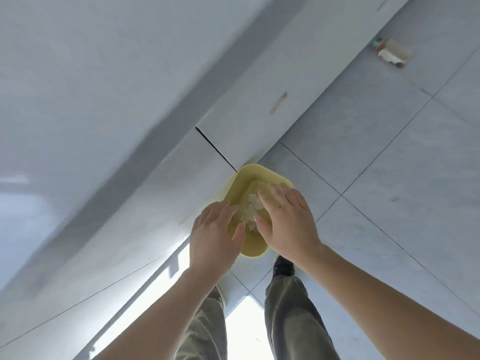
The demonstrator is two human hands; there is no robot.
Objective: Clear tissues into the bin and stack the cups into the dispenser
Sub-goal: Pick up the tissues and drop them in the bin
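You are standing over the bin (255, 249), looking nearly straight down, with both hands held above its mouth. Your left hand (213, 237) is spread flat, fingers apart, gripping nothing. Your right hand (285, 219) is likewise splayed, palm down, with nothing clamped in it. Between the two hands, the tissues (250, 210) are lying inside the bin as a loose white crumpled heap.

Progress, as judged: the tissue stage is looking complete or nearly so, since the paper is already sitting in the bin and neither hand is carrying any. Whether more tissues are waiting elsewhere cannot be told from here. The cup stage is not showing at all: no cups and no dispenser are appearing in view, so that half is presumably outstanding.

Materials: the bin is reading as smooth pale-yellow plastic, rounded-rectangular at the rim and tapering inward to a smaller base. It is sitting on the floor (389, 178), just beside a pale glossy cabinet front (181, 178). The floor is grey matte tile with thin dark grout lines. A small piece of litter (393, 51), brownish with a white part, is lying well apart at the far side; its nature is too blurred to state.
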